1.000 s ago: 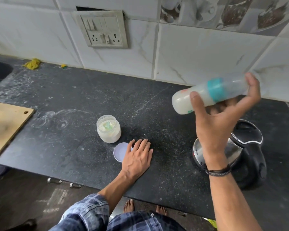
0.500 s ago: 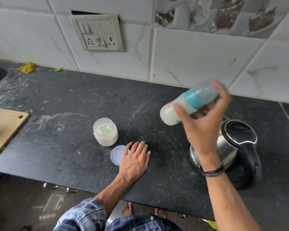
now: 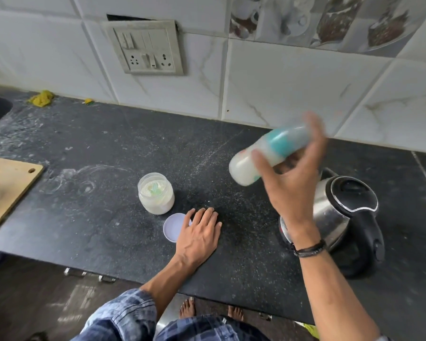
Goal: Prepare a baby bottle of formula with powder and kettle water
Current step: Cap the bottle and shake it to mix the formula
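From the head view, the right hand [image 3: 290, 183] holds a translucent plastic baby bottle with a teal collar ring [image 3: 263, 153] in the air above the black speckled stone counter [image 3: 96, 217], at about two o'clock in the scene. The bottle lies tilted, its rounded base down toward the left and its capped top up toward the right. Its lower half is milky white with liquid, a small red and green print shows on its side, and the whole bottle is blurred. The grip of this hand is wrapped around the bottle, thumb across the near side and fingers over the far side; a dark braided band sits at the wrist.

Under that hand, at three o'clock, stands a steel electric kettle with a black lid and handle [image 3: 340, 217], partly hidden by the forearm. The left hand [image 3: 199, 235] lies flat on the counter near the centre, palm down, fingers spread and grasping nothing. Just beside it at nine o'clock is a round pale lilac lid [image 3: 172, 226], touching the fingers' edge. Beyond the lid, at eleven o'clock, sits a clear open jar of white powder [image 3: 156, 194] with a pale green scoop in it. A wooden cutting board [image 3: 8, 190] rests at the far left edge.
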